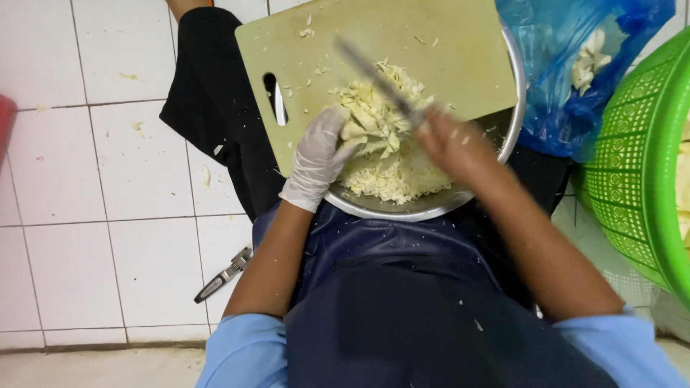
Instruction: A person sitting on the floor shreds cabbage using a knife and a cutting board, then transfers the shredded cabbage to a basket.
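The right hand (449, 140), bare, has its grip closed round the handle of a knife (377, 82); the blade runs up and to the left over the heap and is blurred, so its edge cannot be read. The left hand (320, 158), in a thin white glove, is curled with its fingers pressing the near side of a pile of shredded cabbage (377, 118); it holds the heap down rather than clasping any one piece.

The cabbage lies on the near end of a pale green cutting board (431, 43), which rests across a steel bowl (514, 115) in the person's lap. More shreds lie in the bowl below the board's edge.

To do this well, I judge that the gloved fingertips should stay tucked back from the blade, with the knuckles guiding it. Since the board only bridges the bowl, pressure is best kept straight down so that it does not tip.

On the right, touching the bowl's rim, a crumpled blue plastic bag (568, 79) holds pale cabbage pieces. Beside it stands a bright green slotted basket (632, 172). No label shows on either. A dark-handled tool (223, 276) lies on the white tiled floor (86, 179), left of the person's knee.
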